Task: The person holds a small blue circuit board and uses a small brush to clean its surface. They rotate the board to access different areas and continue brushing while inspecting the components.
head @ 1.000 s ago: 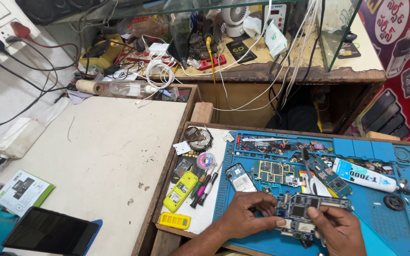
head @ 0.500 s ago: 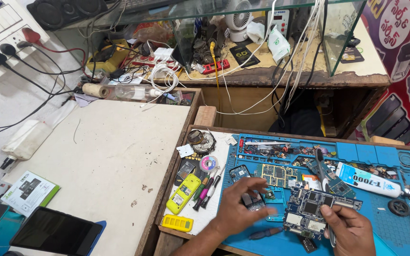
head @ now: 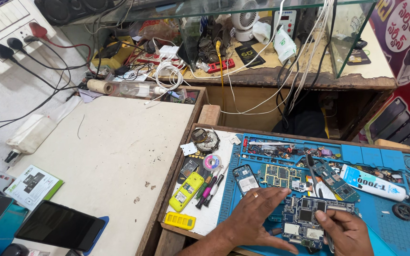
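Note:
A phone circuit board [head: 309, 220] lies on a blue repair mat [head: 385, 232] in front of me. My left hand [head: 257, 213], a ring on one finger, rests flat on the mat with its fingers spread, fingertips at the board's left edge. At the board's right side, my right hand [head: 347, 232] pinches a thin dark tool [head: 329, 242] that points down toward me. Its tip is hidden at the frame's bottom edge.
The mat also holds a small phone [head: 246, 178], a green board [head: 281, 175], a white glue tube [head: 373, 182] and loose parts. Left of it lie screwdrivers [head: 209, 185] and a yellow handset [head: 186, 191]. A dark phone [head: 60, 226] lies on the white table. Cables hang behind.
My left hand has left the board's top, passed over the parts to its left, and now lies flat beside it. My right hand stays at the board's right side.

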